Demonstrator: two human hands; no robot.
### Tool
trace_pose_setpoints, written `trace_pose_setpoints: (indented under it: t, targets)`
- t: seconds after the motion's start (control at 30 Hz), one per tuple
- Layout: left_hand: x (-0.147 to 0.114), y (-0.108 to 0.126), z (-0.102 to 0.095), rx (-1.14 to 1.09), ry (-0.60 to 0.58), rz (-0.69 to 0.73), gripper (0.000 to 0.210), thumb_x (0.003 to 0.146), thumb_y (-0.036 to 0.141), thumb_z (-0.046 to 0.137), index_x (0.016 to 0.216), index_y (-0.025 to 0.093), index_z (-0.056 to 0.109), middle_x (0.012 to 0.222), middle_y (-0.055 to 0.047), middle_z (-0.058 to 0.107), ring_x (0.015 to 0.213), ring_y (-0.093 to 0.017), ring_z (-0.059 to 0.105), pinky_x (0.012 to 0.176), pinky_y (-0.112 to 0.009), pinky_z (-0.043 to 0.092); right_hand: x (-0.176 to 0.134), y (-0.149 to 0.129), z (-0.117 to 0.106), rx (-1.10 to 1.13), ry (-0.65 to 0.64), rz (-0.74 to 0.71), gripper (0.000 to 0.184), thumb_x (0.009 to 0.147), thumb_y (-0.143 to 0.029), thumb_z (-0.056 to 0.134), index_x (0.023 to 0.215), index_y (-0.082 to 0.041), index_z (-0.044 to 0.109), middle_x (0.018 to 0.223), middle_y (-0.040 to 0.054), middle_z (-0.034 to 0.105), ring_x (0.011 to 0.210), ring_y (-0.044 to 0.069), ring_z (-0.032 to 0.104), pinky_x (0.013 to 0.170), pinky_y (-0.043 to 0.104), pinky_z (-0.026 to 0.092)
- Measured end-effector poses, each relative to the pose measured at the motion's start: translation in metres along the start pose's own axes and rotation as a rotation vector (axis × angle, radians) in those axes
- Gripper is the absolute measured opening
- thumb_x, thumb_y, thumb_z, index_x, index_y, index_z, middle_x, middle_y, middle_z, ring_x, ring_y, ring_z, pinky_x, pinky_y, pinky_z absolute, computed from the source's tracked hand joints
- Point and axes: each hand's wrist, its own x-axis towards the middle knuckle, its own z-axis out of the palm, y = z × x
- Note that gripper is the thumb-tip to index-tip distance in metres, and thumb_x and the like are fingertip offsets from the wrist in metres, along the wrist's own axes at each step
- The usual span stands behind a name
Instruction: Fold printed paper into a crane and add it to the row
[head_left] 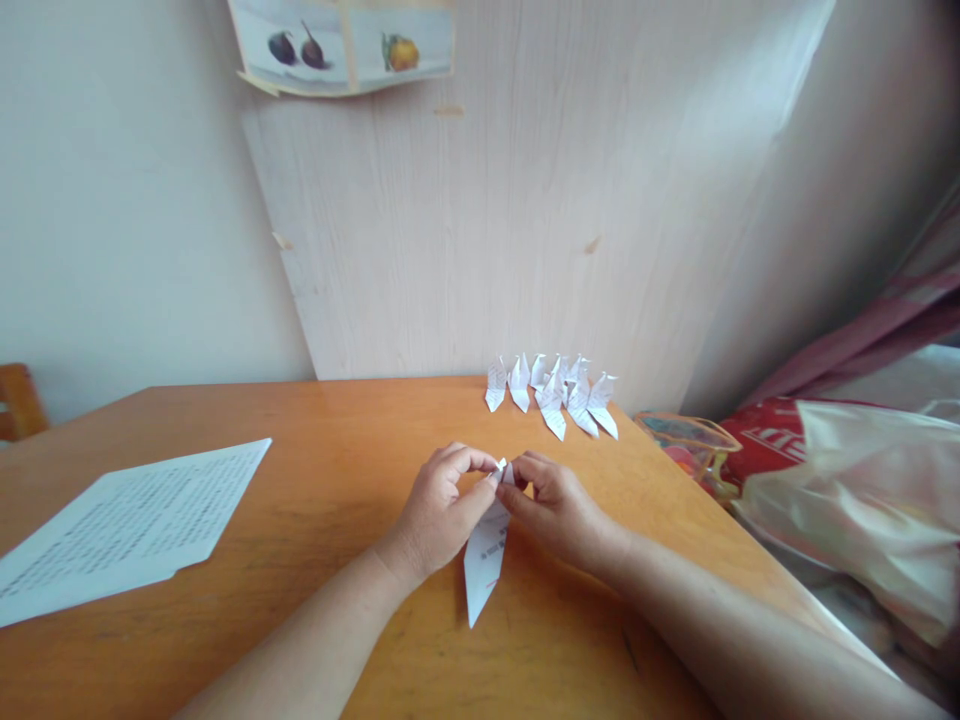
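My left hand (442, 510) and my right hand (555, 505) meet over the middle of the orange wooden table (330, 500). Both pinch the top end of a folded white paper piece (484, 565) with print on it. Its pointed lower end hangs toward me, close to the tabletop. Behind my hands, near the table's far edge, several finished folded paper figures (555, 395) stand in a cluster.
A printed paper sheet (127, 525) lies flat at the table's left. A pale wooden board (510, 200) leans against the wall behind the table. To the right of the table are a clear container (694, 445) and plastic bags (862, 490). A chair part (19, 400) shows far left.
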Motion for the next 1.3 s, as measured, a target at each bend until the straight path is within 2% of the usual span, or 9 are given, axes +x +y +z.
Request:
trace_pose_setpoints:
  t: [0.1, 0.27, 0.33, 0.53, 0.77, 1.07, 1.3]
  targets:
    - [0.0, 0.0, 0.002, -0.079, 0.001, -0.072, 0.006, 0.084, 0.022, 0.061, 0.085, 0.02, 0.066, 0.091, -0.003, 0.069, 0.093, -0.02, 0.064, 0.085, -0.034, 0.05, 0.0, 0.0, 0.0, 0.003, -0.001, 0.0, 0.017, 0.088, -0.018, 0.06, 0.072, -0.02, 0.054, 0.073, -0.0015, 0.055, 0.07, 0.013, 0.053, 0.063, 0.026, 0.039]
    - [0.0, -0.001, 0.001, -0.217, 0.004, -0.234, 0.011, 0.086, 0.03, 0.061, 0.085, 0.019, 0.064, 0.084, -0.002, 0.069, 0.079, -0.017, 0.063, 0.075, -0.03, 0.05, 0.001, 0.0, -0.001, -0.002, -0.032, 0.065, 0.006, 0.084, -0.015, 0.061, 0.079, -0.02, 0.062, 0.077, 0.0, 0.06, 0.072, 0.015, 0.056, 0.065, 0.027, 0.041]
    - [0.0, 0.0, 0.001, -0.253, 0.004, -0.263, 0.012, 0.086, 0.031, 0.062, 0.084, 0.019, 0.063, 0.082, -0.001, 0.067, 0.076, -0.016, 0.061, 0.073, -0.029, 0.049, 0.001, 0.002, -0.002, 0.005, -0.046, 0.101, 0.008, 0.083, -0.012, 0.059, 0.081, -0.019, 0.064, 0.078, 0.001, 0.063, 0.073, 0.016, 0.058, 0.066, 0.027, 0.042]
    - [0.0, 0.005, 0.001, -0.361, -0.034, -0.277, 0.011, 0.084, 0.029, 0.062, 0.085, 0.018, 0.06, 0.084, -0.001, 0.063, 0.081, -0.016, 0.058, 0.076, -0.029, 0.047, 0.003, 0.009, -0.003, 0.062, -0.045, 0.179, 0.012, 0.082, -0.012, 0.057, 0.083, -0.018, 0.067, 0.08, 0.0024, 0.067, 0.075, 0.017, 0.06, 0.067, 0.028, 0.044]
    - [0.001, 0.0, 0.0, -0.498, -0.04, -0.319, 0.008, 0.085, 0.023, 0.054, 0.086, 0.018, 0.06, 0.08, 0.001, 0.06, 0.079, -0.014, 0.054, 0.076, -0.028, 0.042, 0.003, 0.014, -0.006, 0.117, -0.068, 0.245, 0.013, 0.085, -0.019, 0.055, 0.085, -0.018, 0.068, 0.08, 0.0025, 0.067, 0.075, 0.017, 0.06, 0.067, 0.029, 0.045]
    - [-0.002, -0.003, 0.002, -0.496, -0.062, -0.303, 0.009, 0.084, 0.025, 0.06, 0.089, 0.018, 0.061, 0.086, 0.001, 0.06, 0.082, -0.015, 0.052, 0.076, -0.028, 0.041, 0.002, 0.017, -0.006, 0.21, -0.093, 0.297, 0.014, 0.088, -0.029, 0.058, 0.088, -0.018, 0.067, 0.079, 0.0016, 0.065, 0.074, 0.017, 0.058, 0.066, 0.029, 0.045]
    - [-0.002, -0.005, 0.004, -0.537, -0.074, -0.336, 0.01, 0.086, 0.025, 0.055, 0.087, 0.018, 0.061, 0.077, 0.003, 0.055, 0.075, -0.013, 0.048, 0.071, -0.026, 0.039, 0.001, 0.021, -0.005, 0.215, -0.111, 0.285, 0.013, 0.088, -0.028, 0.058, 0.087, -0.019, 0.067, 0.08, 0.0009, 0.066, 0.075, 0.017, 0.058, 0.07, 0.03, 0.046]
